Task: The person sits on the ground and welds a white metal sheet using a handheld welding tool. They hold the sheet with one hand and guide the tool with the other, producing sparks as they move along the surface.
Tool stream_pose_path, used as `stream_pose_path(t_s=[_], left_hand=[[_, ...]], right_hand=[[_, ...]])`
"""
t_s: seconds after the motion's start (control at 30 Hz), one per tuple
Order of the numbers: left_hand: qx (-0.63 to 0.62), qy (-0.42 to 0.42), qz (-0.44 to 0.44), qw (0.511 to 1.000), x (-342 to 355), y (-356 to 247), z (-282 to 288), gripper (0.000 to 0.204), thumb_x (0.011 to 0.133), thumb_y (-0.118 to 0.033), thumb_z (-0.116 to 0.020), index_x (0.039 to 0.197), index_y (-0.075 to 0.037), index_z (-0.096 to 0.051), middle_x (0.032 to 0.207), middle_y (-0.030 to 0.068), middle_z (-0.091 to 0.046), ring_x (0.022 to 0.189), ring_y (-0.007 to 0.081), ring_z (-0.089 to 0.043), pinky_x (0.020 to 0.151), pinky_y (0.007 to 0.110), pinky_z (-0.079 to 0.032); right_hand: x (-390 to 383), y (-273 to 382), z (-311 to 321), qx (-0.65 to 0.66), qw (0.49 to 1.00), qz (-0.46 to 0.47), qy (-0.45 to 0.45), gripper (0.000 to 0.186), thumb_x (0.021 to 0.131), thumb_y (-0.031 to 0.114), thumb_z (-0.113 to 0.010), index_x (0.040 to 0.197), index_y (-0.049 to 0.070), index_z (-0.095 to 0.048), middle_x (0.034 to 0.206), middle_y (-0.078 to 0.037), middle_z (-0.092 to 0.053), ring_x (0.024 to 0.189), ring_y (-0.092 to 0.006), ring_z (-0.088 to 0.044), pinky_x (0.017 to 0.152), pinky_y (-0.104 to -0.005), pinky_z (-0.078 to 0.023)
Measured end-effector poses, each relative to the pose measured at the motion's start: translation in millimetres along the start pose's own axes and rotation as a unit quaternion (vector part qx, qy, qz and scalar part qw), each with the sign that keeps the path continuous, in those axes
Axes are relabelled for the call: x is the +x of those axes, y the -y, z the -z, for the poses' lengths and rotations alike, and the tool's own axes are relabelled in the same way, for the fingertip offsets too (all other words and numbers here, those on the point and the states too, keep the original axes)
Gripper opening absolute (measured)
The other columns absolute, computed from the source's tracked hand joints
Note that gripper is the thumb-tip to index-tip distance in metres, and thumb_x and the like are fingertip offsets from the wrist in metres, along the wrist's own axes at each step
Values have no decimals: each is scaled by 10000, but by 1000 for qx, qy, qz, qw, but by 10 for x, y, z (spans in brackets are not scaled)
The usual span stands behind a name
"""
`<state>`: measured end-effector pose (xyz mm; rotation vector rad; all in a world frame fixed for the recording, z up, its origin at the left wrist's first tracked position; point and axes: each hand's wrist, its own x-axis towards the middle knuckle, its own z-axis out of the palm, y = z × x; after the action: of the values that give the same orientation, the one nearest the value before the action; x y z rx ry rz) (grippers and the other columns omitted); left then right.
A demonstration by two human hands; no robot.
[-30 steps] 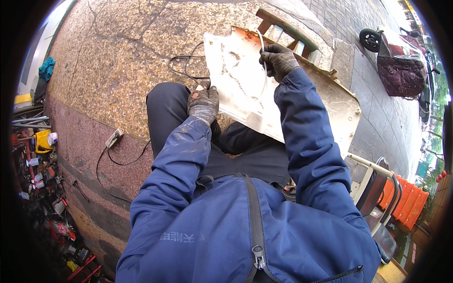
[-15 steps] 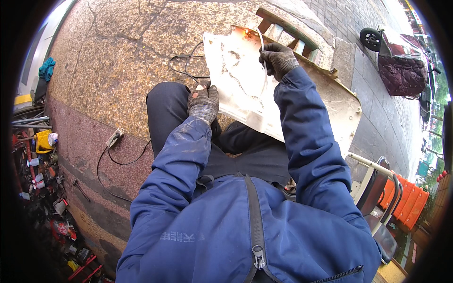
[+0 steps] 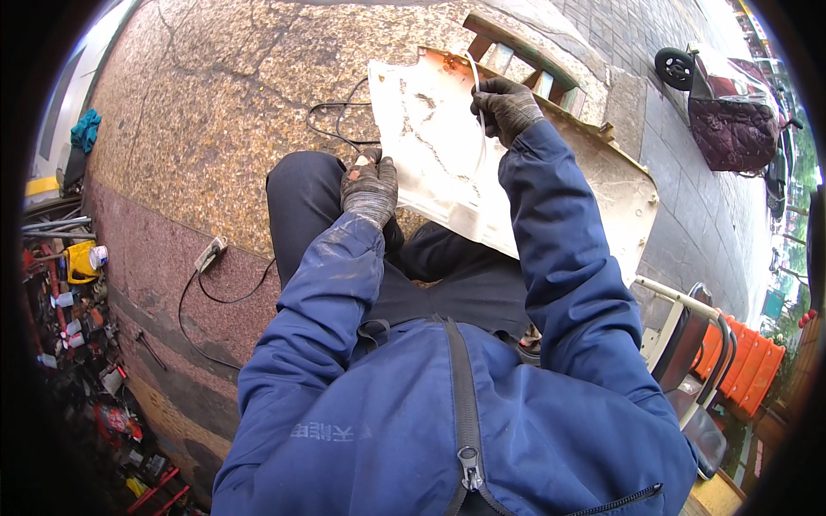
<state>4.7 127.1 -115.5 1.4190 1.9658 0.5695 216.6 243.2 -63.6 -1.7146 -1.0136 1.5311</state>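
A pale plastic-looking panel [image 3: 413,129], with brownish marks along its top edge, rests tilted across my lap, partly over a wooden stool or bench [image 3: 508,47]. My gloved left hand [image 3: 370,185] grips the panel's left edge beside my raised knee. My gloved right hand [image 3: 508,112] is closed on a thin white strip [image 3: 475,73], whose length runs down over the panel's face from near the top edge. The tips of some right fingers are curled under, out of clear view.
Black cables [image 3: 331,107] and a power strip [image 3: 212,250] lie on the ground at left, beside piled tools [image 3: 82,344]. A parked scooter with a quilted cover [image 3: 731,129] stands at upper right. A metal-framed seat [image 3: 675,344] and orange plastic barrier [image 3: 740,370] are at lower right.
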Motion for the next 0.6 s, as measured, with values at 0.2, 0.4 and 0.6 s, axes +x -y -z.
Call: stream_pose_path(t_s=[0.2, 0.4, 0.6], left_hand=[[28, 4, 11, 1000, 9, -6, -7, 362, 848, -318, -507, 1088, -57, -579, 966, 227, -603, 962, 378, -545, 870, 437, -408], [15, -24, -13, 1000, 6, -11, -12, 338, 844, -297, -510, 1055, -45, -590, 959, 218, -609, 937, 378, -558, 840, 439, -422], [-28, -25, -8, 999, 44, 36, -30, 340, 835, -303, -512, 1019, -31, -597, 946, 212, -611, 932, 365, -564, 839, 438, -427]], right_hand=[[0, -16, 22, 3, 1000, 0, 3, 92, 821, 60, -597, 896, 8, -604, 619, -73, -600, 404, -119, -497, 327, -239, -372], [-8, -78, 27, 10, 1000, 0, -4, 77, 809, 40, -600, 880, 11, -603, 621, -67, -591, 402, -116, -499, 314, -233, -364], [-34, -95, 34, 31, 999, 4, 10, 78, 806, 40, -602, 877, 5, -597, 624, -65, -583, 404, -118, -493, 323, -238, -364]])
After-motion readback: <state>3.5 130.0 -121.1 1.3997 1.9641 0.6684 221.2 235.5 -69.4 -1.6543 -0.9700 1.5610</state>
